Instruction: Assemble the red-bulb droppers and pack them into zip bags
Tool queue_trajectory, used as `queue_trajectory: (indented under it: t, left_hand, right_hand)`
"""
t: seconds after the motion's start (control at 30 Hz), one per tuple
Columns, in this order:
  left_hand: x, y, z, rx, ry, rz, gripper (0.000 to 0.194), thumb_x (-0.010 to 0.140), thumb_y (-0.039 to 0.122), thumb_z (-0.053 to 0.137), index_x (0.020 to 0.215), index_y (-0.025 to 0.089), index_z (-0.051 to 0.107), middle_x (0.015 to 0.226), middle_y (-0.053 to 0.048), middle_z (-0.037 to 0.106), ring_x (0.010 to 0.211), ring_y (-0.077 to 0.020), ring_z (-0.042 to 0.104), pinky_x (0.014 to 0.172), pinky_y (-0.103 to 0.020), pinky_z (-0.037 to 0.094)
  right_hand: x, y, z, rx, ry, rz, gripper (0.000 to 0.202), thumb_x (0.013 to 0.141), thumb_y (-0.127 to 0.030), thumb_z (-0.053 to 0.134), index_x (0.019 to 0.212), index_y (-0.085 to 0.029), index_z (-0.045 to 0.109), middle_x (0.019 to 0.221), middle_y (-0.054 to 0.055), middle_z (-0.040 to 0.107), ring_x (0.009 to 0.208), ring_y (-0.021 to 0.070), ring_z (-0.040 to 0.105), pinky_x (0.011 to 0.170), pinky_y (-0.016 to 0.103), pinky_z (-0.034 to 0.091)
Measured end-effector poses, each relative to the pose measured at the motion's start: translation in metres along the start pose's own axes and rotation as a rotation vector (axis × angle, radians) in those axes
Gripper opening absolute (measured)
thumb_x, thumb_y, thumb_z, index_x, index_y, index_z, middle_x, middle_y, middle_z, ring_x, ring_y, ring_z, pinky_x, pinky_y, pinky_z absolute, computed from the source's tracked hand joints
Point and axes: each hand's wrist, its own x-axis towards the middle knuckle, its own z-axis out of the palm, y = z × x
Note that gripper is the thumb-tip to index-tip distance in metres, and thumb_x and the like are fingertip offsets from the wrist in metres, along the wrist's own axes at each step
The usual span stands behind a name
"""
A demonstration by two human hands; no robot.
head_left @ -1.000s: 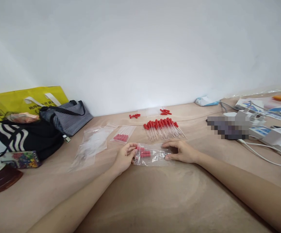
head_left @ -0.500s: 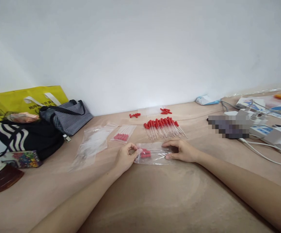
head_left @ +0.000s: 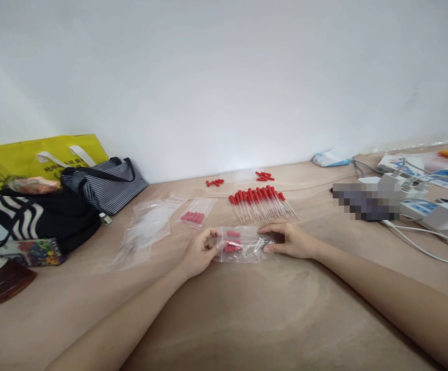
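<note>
A clear zip bag (head_left: 252, 250) lies on the table between my hands, with several red-capped droppers (head_left: 233, 246) inside it. My left hand (head_left: 202, 251) is closed on the bag's left edge, thumb and fingers pinching it. At the opposite end my right hand (head_left: 289, 241) grips the bag with thumb and fingers curled. Just beyond, a row of droppers with red rubber bulbs (head_left: 260, 198) and clear stems is laid out. Left of that row is another zip bag (head_left: 206, 207) with red bulbs inside.
Empty clear bags (head_left: 142, 232) lie to the left. Loose red bulbs (head_left: 215, 183) sit near the wall. A striped bag (head_left: 110, 185), black bag (head_left: 49, 219) and cup (head_left: 3, 278) stand at left; a phone (head_left: 363, 203), cables and power strip (head_left: 417, 207) at right.
The bag's plastic and the red bulbs inside have shifted slightly, with the bulbs now spread a little. Both hands stay in nearly the same place.
</note>
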Motion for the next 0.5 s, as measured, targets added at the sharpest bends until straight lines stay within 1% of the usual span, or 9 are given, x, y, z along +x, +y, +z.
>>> queue_trajectory:
  t: [0.07, 0.13, 0.2, 0.23, 0.3, 0.33, 0.4, 0.47, 0.5]
  left_hand:
    - [0.002, -0.002, -0.002, -0.038, 0.068, -0.007, 0.023, 0.064, 0.032, 0.061, 0.078, 0.017, 0.049, 0.048, 0.006, 0.052, 0.041, -0.0090, 0.049, 0.041, -0.019, 0.041]
    - [0.008, -0.005, -0.004, -0.037, 0.203, 0.015, 0.020, 0.066, 0.031, 0.058, 0.076, 0.017, 0.048, 0.050, 0.006, 0.050, 0.042, -0.0087, 0.049, 0.041, -0.018, 0.040]
    - [0.022, -0.007, -0.008, 0.004, 0.310, 0.053, 0.017, 0.066, 0.029, 0.056, 0.074, 0.017, 0.049, 0.053, 0.005, 0.050, 0.046, -0.0090, 0.050, 0.043, -0.019, 0.040]
    - [0.031, -0.007, -0.009, 0.028, 0.324, 0.063, 0.016, 0.065, 0.028, 0.057, 0.073, 0.017, 0.050, 0.056, 0.004, 0.052, 0.048, -0.0094, 0.050, 0.046, -0.019, 0.041]
    - [0.055, -0.006, -0.012, 0.073, 0.310, 0.058, 0.012, 0.061, 0.024, 0.061, 0.068, 0.016, 0.055, 0.058, 0.002, 0.055, 0.052, -0.0106, 0.052, 0.051, -0.021, 0.042]
    - [0.068, -0.005, -0.012, 0.101, 0.301, 0.049, 0.010, 0.059, 0.021, 0.063, 0.064, 0.015, 0.056, 0.058, 0.002, 0.056, 0.054, -0.0114, 0.052, 0.054, -0.022, 0.042]
    - [0.096, -0.003, -0.009, 0.150, 0.321, 0.026, 0.009, 0.059, 0.018, 0.065, 0.059, 0.015, 0.057, 0.056, 0.001, 0.056, 0.059, -0.0134, 0.054, 0.059, -0.024, 0.042]
    - [0.122, 0.000, -0.003, 0.175, 0.338, -0.010, 0.011, 0.063, 0.021, 0.066, 0.064, 0.013, 0.058, 0.062, -0.001, 0.057, 0.068, -0.0165, 0.056, 0.065, -0.027, 0.043]
    - [0.133, 0.001, 0.001, 0.178, 0.331, -0.028, 0.013, 0.066, 0.023, 0.065, 0.070, 0.012, 0.059, 0.070, -0.003, 0.059, 0.073, -0.0176, 0.056, 0.068, -0.029, 0.044]
  right_hand:
    - [0.000, 0.000, 0.000, -0.003, 0.000, -0.003, 0.046, 0.066, -0.048, 0.061, 0.104, -0.020, 0.059, 0.105, 0.008, 0.059, 0.097, 0.0214, 0.053, 0.085, 0.037, 0.041]
    - [0.000, 0.000, 0.000, 0.001, -0.001, -0.005, 0.046, 0.066, -0.048, 0.061, 0.103, -0.021, 0.058, 0.105, 0.008, 0.059, 0.097, 0.0214, 0.053, 0.085, 0.038, 0.041]
    - [0.001, 0.000, 0.000, 0.010, 0.000, -0.008, 0.046, 0.066, -0.048, 0.062, 0.103, -0.021, 0.059, 0.105, 0.007, 0.059, 0.097, 0.0214, 0.053, 0.085, 0.038, 0.041]
    - [0.001, 0.000, 0.000, 0.014, 0.001, -0.011, 0.046, 0.066, -0.047, 0.062, 0.103, -0.021, 0.059, 0.104, 0.007, 0.059, 0.096, 0.0214, 0.053, 0.085, 0.038, 0.041]
    - [0.001, 0.000, 0.000, 0.012, 0.007, -0.021, 0.045, 0.066, -0.047, 0.062, 0.103, -0.021, 0.059, 0.104, 0.008, 0.059, 0.096, 0.0215, 0.054, 0.085, 0.038, 0.041]
    - [0.002, 0.000, 0.000, 0.007, 0.011, -0.027, 0.045, 0.066, -0.047, 0.062, 0.103, -0.021, 0.059, 0.104, 0.008, 0.060, 0.096, 0.0215, 0.054, 0.085, 0.038, 0.041]
    - [0.002, -0.001, 0.000, -0.003, 0.011, -0.037, 0.045, 0.066, -0.047, 0.062, 0.102, -0.021, 0.059, 0.103, 0.008, 0.060, 0.096, 0.0215, 0.054, 0.084, 0.038, 0.042]
    - [0.002, -0.002, -0.001, -0.008, 0.009, -0.045, 0.044, 0.067, -0.047, 0.061, 0.102, -0.021, 0.059, 0.103, 0.007, 0.060, 0.095, 0.0211, 0.054, 0.083, 0.037, 0.042]
    - [0.002, -0.003, -0.001, -0.008, 0.009, -0.049, 0.044, 0.067, -0.047, 0.061, 0.102, -0.020, 0.059, 0.103, 0.007, 0.060, 0.095, 0.0208, 0.054, 0.083, 0.036, 0.042]
